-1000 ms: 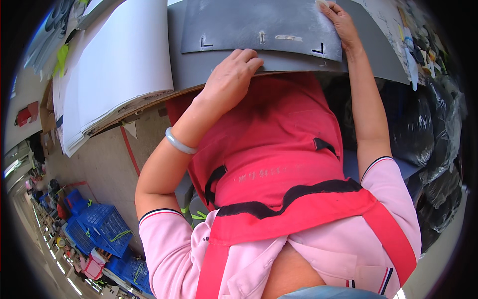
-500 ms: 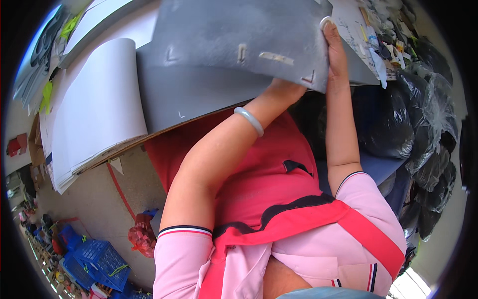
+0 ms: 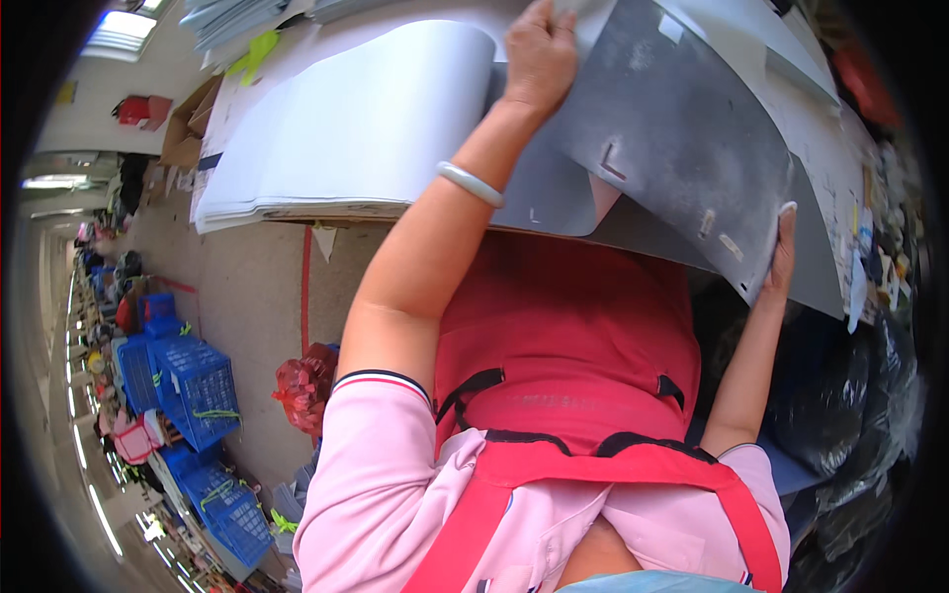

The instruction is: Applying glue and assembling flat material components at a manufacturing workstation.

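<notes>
A stiff grey template sheet (image 3: pixel 682 128) with small slots and pale smudges is tilted over the table. My right hand (image 3: pixel 781 259) grips its near right edge, a white cover on one fingertip. My left hand (image 3: pixel 542 61) is closed near the template's far left side; what its fingers pinch is hidden. Beneath the template lies grey sheet material (image 3: pixel 549 188), its near edge curling up to show a paler underside. Just left of my left hand, a stack of white sheets (image 3: pixel 346 128) is folded over on itself.
Blue plastic crates (image 3: pixel 198 381) and a red plastic bag (image 3: pixel 304 385) stand on the floor at left. Dark plastic bags (image 3: pixel 825 415) crowd the right side. Grey stacked sheets (image 3: pixel 232 22) lie at the table's far left, near a yellow-green strip (image 3: pixel 257 54).
My left hand has come from under the template's near edge to its far left side. The template has turned and shifted right with my right hand, and the view has swung.
</notes>
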`<state>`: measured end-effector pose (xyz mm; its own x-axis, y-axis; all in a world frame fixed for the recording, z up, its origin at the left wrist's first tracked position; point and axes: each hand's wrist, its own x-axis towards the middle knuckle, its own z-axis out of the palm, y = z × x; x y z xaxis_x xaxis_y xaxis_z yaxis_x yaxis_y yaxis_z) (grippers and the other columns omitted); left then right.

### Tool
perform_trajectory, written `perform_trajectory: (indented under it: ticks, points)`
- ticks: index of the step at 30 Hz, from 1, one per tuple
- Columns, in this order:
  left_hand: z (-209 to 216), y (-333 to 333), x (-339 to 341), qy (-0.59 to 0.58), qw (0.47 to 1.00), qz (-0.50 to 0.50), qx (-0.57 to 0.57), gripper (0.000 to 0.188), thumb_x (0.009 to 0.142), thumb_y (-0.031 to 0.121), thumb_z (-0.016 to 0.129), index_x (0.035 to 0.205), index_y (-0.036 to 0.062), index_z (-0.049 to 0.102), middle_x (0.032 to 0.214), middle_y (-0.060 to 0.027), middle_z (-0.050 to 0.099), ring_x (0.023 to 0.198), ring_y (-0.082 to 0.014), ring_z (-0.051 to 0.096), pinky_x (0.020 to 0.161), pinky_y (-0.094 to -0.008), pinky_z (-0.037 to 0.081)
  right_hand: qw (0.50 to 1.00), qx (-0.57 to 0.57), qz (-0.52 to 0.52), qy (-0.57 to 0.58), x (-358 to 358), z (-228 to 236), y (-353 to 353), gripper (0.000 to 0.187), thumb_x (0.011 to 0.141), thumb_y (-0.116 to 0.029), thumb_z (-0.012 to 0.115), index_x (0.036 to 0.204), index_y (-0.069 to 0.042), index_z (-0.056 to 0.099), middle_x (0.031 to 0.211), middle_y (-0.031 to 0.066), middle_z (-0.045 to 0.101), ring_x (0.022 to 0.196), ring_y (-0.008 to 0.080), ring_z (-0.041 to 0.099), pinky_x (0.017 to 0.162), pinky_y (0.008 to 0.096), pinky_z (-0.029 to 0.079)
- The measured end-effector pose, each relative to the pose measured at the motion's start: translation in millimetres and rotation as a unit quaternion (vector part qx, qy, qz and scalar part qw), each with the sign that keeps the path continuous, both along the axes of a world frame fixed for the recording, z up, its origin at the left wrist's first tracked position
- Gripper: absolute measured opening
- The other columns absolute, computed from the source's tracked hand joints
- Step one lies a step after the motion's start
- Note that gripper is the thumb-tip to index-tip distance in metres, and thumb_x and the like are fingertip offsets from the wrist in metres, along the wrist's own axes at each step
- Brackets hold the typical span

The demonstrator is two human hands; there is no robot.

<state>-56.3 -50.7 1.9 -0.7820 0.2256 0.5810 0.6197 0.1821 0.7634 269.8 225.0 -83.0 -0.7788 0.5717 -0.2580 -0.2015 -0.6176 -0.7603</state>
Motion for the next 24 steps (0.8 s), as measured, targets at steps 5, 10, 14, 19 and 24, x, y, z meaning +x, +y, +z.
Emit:
perform_trajectory:
  ticks: [5,10,14,19,24]
  points:
    - [57,-203,-80,-0.072,0.980,0.181,0.037,0.020,0.098,0.019,0.068,0.086,0.0036,0.064,0.074,-0.0005,0.060,0.064,-0.0084,0.054,0.058,-0.0281,0.047,0.995,0.101,-0.010,-0.021,3,-5,10,0.052,0.100,-0.036,0.065,0.140,-0.004,0.053,0.129,0.0119,0.064,0.117,0.0241,0.064,0.103,0.0401,0.053]
    - [22,-427,-109,-0.123,0.929,0.338,0.089,0.028,0.093,0.011,0.069,0.069,0.0017,0.059,0.072,-0.0040,0.064,0.061,-0.0110,0.056,0.052,-0.0304,0.044,0.990,0.133,0.009,-0.048,-6,-18,25,0.042,0.105,-0.028,0.059,0.139,-0.003,0.055,0.131,0.0109,0.063,0.116,0.0213,0.064,0.101,0.0357,0.055]
    - [-55,-473,-82,-0.213,0.890,0.399,0.060,0.015,0.085,0.009,0.076,0.086,-0.0046,0.071,0.080,-0.0062,0.069,0.070,-0.0141,0.062,0.064,-0.0295,0.049,0.977,0.194,0.018,-0.085,-4,-17,32,0.034,0.104,-0.025,0.061,0.131,-0.006,0.061,0.122,0.0059,0.066,0.110,0.0162,0.064,0.096,0.0305,0.054]
    - [-79,-516,-75,-0.229,0.883,0.385,0.138,0.024,0.079,0.008,0.079,0.097,-0.0050,0.071,0.089,-0.0086,0.071,0.078,-0.0160,0.064,0.073,-0.0280,0.052,0.971,0.214,0.032,-0.101,-10,-11,28,0.029,0.103,-0.024,0.063,0.126,-0.007,0.064,0.114,0.0021,0.068,0.105,0.0122,0.065,0.092,0.0263,0.053]
    - [-56,-454,-57,-0.025,0.890,0.450,-0.069,0.041,0.085,0.013,0.075,0.122,-0.0012,0.066,0.106,-0.0143,0.065,0.091,-0.0226,0.062,0.082,-0.0395,0.052,0.944,0.280,0.054,-0.168,-27,15,4,0.018,0.100,-0.023,0.067,0.110,-0.008,0.068,0.100,-0.0025,0.067,0.091,0.0068,0.062,0.082,0.0227,0.050]
